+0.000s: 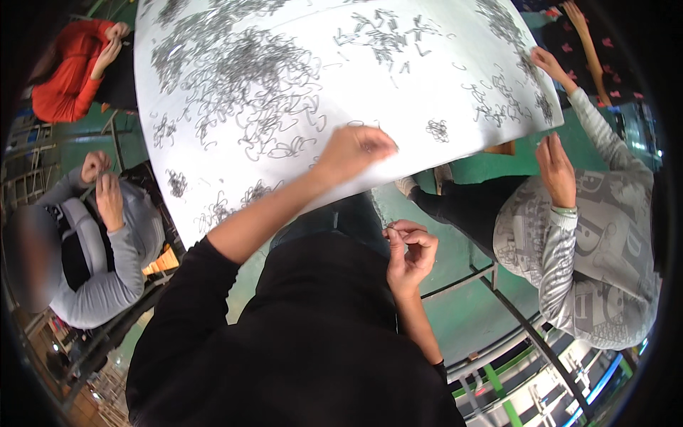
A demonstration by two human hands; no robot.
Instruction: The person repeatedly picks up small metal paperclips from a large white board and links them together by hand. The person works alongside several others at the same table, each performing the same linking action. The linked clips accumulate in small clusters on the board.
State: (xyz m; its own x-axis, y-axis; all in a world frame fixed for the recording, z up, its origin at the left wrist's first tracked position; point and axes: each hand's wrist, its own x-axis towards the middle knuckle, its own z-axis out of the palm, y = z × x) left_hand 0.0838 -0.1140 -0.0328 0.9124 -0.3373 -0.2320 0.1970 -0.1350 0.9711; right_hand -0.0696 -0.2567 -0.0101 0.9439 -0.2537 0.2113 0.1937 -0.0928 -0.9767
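White table (405, 99) over green floor (455, 306), with co-workers (597, 256) on both sides. On it, many curved pieces (267, 64) lie loose in a broad heap, others in small clumps (437, 130); which are done and which are left can't be told. Your right hand (408, 263), below the near edge, pinches a dark piece (390, 226), too small to read its long axis; the loose ones point every way. Your left hand (348, 151) hangs above the table, fingers curled, its grip blurred beyond telling.
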